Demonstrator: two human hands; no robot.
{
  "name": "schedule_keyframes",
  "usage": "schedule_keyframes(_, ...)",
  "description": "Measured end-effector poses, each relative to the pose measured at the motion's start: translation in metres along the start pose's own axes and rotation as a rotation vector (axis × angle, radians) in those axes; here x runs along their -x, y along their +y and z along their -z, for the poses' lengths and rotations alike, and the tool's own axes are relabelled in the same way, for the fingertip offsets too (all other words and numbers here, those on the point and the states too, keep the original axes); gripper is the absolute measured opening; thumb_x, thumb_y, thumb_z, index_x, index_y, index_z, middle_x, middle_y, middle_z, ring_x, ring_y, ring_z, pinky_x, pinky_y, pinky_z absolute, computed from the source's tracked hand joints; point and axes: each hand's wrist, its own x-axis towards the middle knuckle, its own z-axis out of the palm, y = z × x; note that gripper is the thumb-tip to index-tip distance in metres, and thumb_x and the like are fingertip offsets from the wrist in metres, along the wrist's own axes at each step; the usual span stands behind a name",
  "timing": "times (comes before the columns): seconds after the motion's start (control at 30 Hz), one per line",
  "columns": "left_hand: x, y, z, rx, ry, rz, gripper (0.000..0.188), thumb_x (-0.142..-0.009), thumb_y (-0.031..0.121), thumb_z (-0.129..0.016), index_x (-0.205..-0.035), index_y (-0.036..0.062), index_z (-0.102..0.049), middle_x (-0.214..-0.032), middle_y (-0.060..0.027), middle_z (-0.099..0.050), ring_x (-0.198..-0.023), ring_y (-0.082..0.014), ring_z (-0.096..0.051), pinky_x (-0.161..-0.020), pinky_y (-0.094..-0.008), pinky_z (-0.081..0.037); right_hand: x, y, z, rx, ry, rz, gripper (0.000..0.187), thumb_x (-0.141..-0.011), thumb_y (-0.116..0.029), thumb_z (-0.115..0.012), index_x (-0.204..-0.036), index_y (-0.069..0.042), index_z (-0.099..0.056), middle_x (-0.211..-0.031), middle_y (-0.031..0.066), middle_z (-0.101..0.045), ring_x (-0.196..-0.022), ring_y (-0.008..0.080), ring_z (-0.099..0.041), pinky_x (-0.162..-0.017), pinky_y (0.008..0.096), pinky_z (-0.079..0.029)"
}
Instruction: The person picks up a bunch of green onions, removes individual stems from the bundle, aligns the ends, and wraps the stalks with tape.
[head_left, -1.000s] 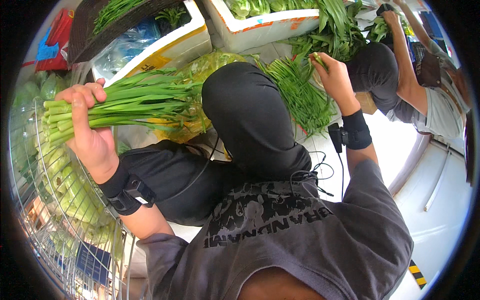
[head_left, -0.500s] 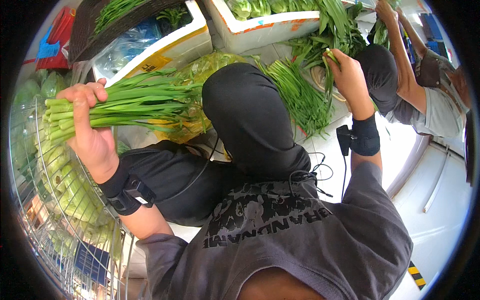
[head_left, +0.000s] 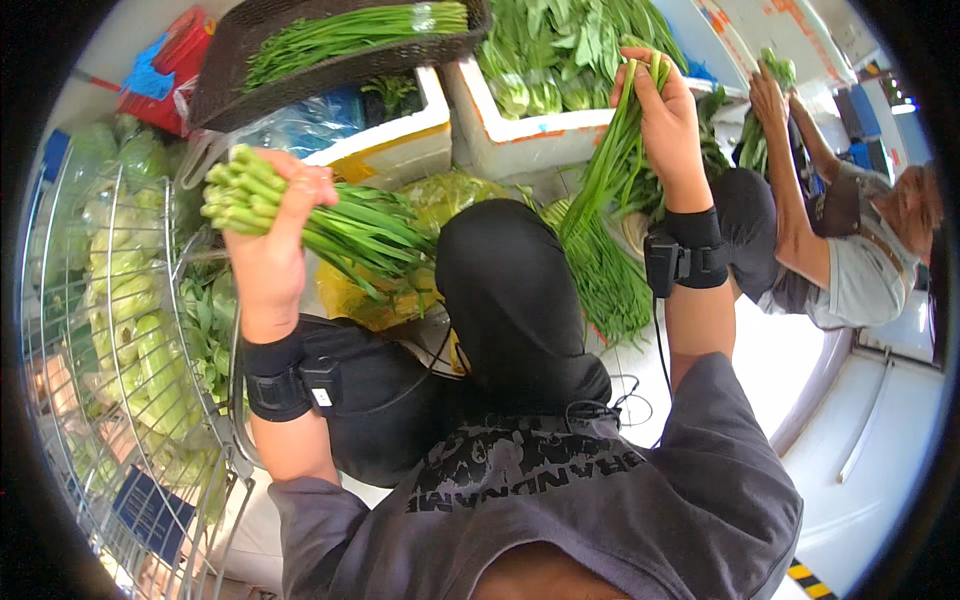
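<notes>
My left hand (head_left: 285, 205) is wrapped round a thick bunch of long narrow-leaved greens (head_left: 365, 230). Its pale cut stem ends point up and to the left, while the leaves spread toward my bent knee. Raised at the upper right, my right hand (head_left: 664, 112) pinches a few stalks of greens (head_left: 612, 160) near their stem ends. Their leaves hang down toward a loose pile of the same kind of greens (head_left: 608, 285) on the floor.
A wire cart (head_left: 110, 330) holding bagged vegetables stands at my left. Ahead are a dark basket (head_left: 235, 100) of bundled greens, a foam box (head_left: 405, 145) and another foam box (head_left: 530, 140) with leafy greens. A yellow bag (head_left: 350, 300) lies beyond my leg. Another person (head_left: 850, 240) handles greens at the right.
My left hand has moved to the right and tipped its bunch so the stem ends rise. My right hand has lifted, and longer stalks now hang from it. The view has shifted.
</notes>
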Motion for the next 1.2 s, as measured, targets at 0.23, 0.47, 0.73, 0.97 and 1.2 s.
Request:
schedule_keyframes(0.23, -0.001, 0.003, -0.005, -0.057, 0.096, 0.041, 0.013, -0.094, 0.007, -0.068, -0.1, 0.0054, -0.057, -0.082, -0.0044, -0.063, -0.076, -0.0156, -0.063, -0.084, -0.0357, -0.053, -0.052, -0.035, -0.093, 0.042, -0.104, 0.346, 0.02, -0.108, -0.014, -0.047, -0.122, -0.004, -0.056, -0.084, 0.0017, -0.06, -0.074, 0.0086, -0.056, -0.072, 0.0251, -0.046)
schedule_keyframes(0.47, -0.001, 0.009, -0.008, 0.029, 0.135, 0.018, 0.026, -0.09, 0.013, -0.078, -0.107, 0.0034, -0.061, -0.089, -0.0024, -0.065, -0.078, -0.0116, -0.062, -0.071, -0.0264, -0.051, -0.044, -0.083, -0.194, 0.065, -0.3, 0.568, 0.022, -0.11, -0.013, -0.04, -0.126, -0.001, -0.049, -0.09, 0.0023, -0.057, -0.075, 0.009, -0.053, -0.071, 0.0242, -0.044)
schedule_keyframes(0.73, 0.006, 0.014, -0.005, 0.002, 0.268, -0.103, 0.022, -0.086, 0.01, -0.082, -0.099, 0.0022, -0.066, -0.087, 0.0031, -0.067, -0.078, -0.0049, -0.058, -0.07, -0.0241, -0.05, 0.013, -0.091, -0.243, 0.145, -0.643, 0.421, 0.021, -0.103, -0.008, -0.05, -0.124, -0.003, -0.051, -0.094, 0.018, -0.067, -0.088, 0.0337, -0.068, -0.08, 0.039, -0.052)
schedule_keyframes(0.97, 0.013, 0.012, -0.009, -0.053, 0.245, -0.096, 0.021, -0.087, 0.012, -0.081, -0.1, 0.001, -0.069, -0.091, 0.0022, -0.07, -0.082, -0.0051, -0.06, -0.073, -0.0247, -0.051, 0.021, -0.06, -0.239, -0.009, -0.668, 0.279, 0.02, -0.107, -0.01, -0.046, -0.125, -0.003, -0.051, -0.108, 0.0134, -0.063, -0.101, 0.0215, -0.064, -0.09, 0.0338, -0.049)
schedule_keyframes(1.2, 0.014, 0.011, -0.009, -0.101, 0.2, -0.052, 0.021, -0.087, 0.009, -0.08, -0.103, -0.0001, -0.069, -0.093, -0.0001, -0.071, -0.083, -0.0065, -0.062, -0.074, -0.0257, -0.052, 0.027, -0.056, -0.229, -0.143, -0.704, 0.129, 0.021, -0.108, -0.013, -0.045, -0.125, -0.002, -0.052, -0.11, 0.0072, -0.062, -0.102, 0.0136, -0.058, -0.092, 0.0295, -0.047)
